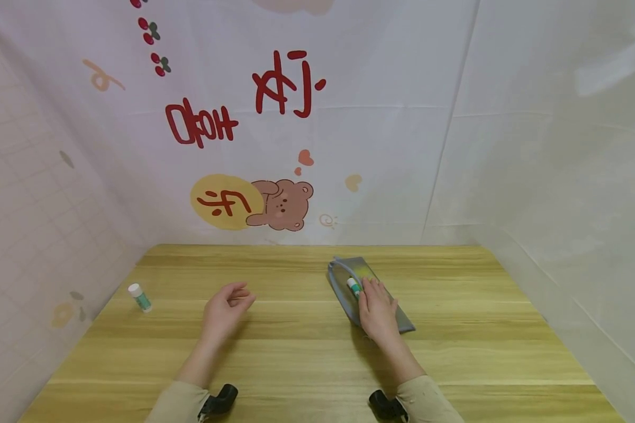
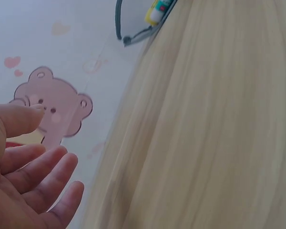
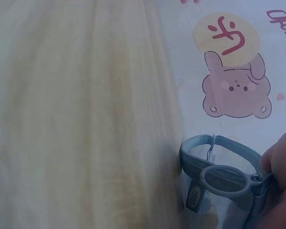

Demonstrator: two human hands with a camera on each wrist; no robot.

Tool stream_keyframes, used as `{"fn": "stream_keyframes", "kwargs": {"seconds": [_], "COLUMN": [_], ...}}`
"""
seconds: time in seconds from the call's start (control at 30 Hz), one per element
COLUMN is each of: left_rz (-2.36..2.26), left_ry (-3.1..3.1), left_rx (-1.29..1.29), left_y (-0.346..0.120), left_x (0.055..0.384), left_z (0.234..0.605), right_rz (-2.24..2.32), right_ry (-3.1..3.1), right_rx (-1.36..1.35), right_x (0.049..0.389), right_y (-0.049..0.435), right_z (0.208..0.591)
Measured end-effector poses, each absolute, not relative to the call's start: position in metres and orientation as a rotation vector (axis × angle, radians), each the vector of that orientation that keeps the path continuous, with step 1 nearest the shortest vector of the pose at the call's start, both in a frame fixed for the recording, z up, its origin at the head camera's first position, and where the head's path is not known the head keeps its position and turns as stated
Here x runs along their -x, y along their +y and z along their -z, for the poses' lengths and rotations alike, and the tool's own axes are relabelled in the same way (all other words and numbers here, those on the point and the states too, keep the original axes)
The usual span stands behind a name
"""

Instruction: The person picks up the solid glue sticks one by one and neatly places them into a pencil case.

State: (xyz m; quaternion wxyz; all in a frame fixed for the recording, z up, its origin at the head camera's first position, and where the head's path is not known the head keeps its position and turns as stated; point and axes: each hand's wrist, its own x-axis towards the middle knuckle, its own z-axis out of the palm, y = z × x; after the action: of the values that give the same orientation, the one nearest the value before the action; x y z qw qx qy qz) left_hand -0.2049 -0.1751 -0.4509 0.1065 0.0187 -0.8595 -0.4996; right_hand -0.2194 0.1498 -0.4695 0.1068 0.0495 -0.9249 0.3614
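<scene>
A grey-blue mesh zip pouch lies on the right half of the table, its mouth gaping towards the left. My right hand lies over its upper side; in the right wrist view the fingers hold the zipped rim. Within the mouth shows a glue stick with a white end and green label, and something yellow shows through the mesh behind it. My left hand hovers left of centre, palm inward, fingers loosely bent and holding nothing. A second glue stick, white and green, is at the far left.
The wooden table runs back to a white printed cloth with a bear and red lettering. More cloth hangs along the left and right sides. A ring-shaped pull hangs from the pouch's zip.
</scene>
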Motion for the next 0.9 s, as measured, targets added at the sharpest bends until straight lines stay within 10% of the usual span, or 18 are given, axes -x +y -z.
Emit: {"fn": "stream_keyframes", "kwargs": {"seconds": [0.9], "left_rz": [1.324], "left_ry": [-2.538], "left_rx": [-0.229], "left_y": [-0.272], "left_x": [0.174], "left_z": [0.44], "right_rz": [-1.052], "right_ry": [-2.72], "right_rx": [-0.162], "right_x": [0.219], "right_y": [0.149], "right_z": [0.467]}}
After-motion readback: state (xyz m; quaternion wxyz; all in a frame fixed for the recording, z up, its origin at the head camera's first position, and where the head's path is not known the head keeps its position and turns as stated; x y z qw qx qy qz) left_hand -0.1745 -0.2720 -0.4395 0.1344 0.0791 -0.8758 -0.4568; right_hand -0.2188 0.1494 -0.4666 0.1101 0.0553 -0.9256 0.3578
